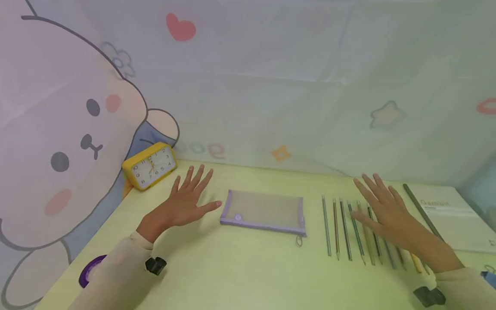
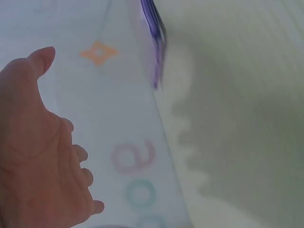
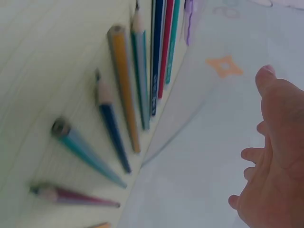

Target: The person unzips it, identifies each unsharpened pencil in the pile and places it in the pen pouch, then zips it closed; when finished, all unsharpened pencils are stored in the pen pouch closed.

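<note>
My left hand (image 1: 186,202) hovers above the table with its fingers spread, holding nothing. To its right lies a flat pencil case (image 1: 263,211), see-through with purple edging and a ring at its zip end. The case shows edge-on as a purple strip (image 2: 156,38) in the left wrist view. My right hand (image 1: 391,219), also spread and holding nothing, is over a row of several pencils (image 1: 345,228), covering part of them in the head view. Blue, teal, red and yellow pencils (image 3: 124,85) lie side by side in the right wrist view.
A yellow alarm clock (image 1: 150,166) stands at the back left. A purple round object (image 1: 88,269) is partly behind my left sleeve. At the right lies a white notebook (image 1: 457,219) with a dark spine, and a blue item (image 1: 489,277) sits at the edge. A printed cloth (image 1: 271,86) hangs behind.
</note>
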`<state>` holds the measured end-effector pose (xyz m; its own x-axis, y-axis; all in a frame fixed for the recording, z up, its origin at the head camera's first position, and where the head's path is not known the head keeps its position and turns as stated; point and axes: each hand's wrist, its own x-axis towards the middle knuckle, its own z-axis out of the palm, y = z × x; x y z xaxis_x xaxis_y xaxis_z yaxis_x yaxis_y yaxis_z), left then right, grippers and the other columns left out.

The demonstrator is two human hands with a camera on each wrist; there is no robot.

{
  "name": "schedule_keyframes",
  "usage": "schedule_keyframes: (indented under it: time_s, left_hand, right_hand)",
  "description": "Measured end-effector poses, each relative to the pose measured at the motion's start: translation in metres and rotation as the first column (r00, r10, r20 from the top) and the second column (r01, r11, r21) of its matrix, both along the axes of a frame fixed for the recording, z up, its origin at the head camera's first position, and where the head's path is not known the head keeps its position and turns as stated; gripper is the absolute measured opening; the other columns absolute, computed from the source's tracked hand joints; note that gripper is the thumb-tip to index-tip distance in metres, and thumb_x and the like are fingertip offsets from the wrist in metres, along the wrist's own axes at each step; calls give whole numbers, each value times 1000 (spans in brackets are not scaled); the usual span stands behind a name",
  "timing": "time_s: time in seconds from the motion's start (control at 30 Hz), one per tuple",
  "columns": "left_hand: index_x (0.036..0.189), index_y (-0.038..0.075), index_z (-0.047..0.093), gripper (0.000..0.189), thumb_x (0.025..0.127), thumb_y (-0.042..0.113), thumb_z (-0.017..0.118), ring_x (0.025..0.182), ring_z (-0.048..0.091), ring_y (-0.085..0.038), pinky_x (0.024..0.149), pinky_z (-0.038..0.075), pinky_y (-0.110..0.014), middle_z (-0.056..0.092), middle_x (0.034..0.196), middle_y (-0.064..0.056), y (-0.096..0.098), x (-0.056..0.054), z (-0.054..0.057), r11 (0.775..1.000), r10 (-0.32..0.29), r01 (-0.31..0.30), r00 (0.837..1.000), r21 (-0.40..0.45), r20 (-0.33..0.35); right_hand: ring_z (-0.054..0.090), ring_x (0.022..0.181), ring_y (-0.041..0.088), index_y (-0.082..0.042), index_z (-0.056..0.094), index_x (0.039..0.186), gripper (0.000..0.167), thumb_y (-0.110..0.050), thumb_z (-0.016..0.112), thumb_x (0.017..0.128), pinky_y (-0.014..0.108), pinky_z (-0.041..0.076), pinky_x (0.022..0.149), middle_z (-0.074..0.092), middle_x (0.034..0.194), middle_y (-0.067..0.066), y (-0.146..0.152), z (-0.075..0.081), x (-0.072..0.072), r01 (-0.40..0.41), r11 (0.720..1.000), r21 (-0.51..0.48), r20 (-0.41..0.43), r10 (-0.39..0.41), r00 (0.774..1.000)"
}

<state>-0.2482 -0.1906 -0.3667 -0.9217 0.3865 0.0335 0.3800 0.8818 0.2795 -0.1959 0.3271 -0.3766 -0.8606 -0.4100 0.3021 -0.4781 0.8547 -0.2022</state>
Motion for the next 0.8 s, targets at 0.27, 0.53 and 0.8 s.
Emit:
schedule_keyframes:
  time_s: [0.27,0.53,0.8]
  left_hand:
    - [163,30,-1,90,96,73,39,158,-16,-28,125,-5,-62,-12,171,3,40,18,8,988,-156,156,988,-12,20]
    - [163,29,-2,90,96,74,37,157,-18,-20,129,-2,-52,-16,169,7,67,24,6,968,-248,242,961,62,122]
    - [163,15,20,93,94,68,51,157,20,-16,127,24,-42,18,170,0,116,20,15,950,-292,277,951,144,102]
  right_hand:
    - [-6,160,29,-18,13,164,83,-42,59,100,59,-6,126,11,171,13,-32,-1,5,-68,996,59,2,68,998]
    - [32,151,37,-14,29,160,79,-40,67,96,49,21,126,33,164,12,-48,-4,5,-146,987,67,-32,149,988]
    - [69,114,28,-6,59,140,58,-26,77,89,41,58,91,62,140,13,-69,-1,-4,-228,969,95,-70,235,970]
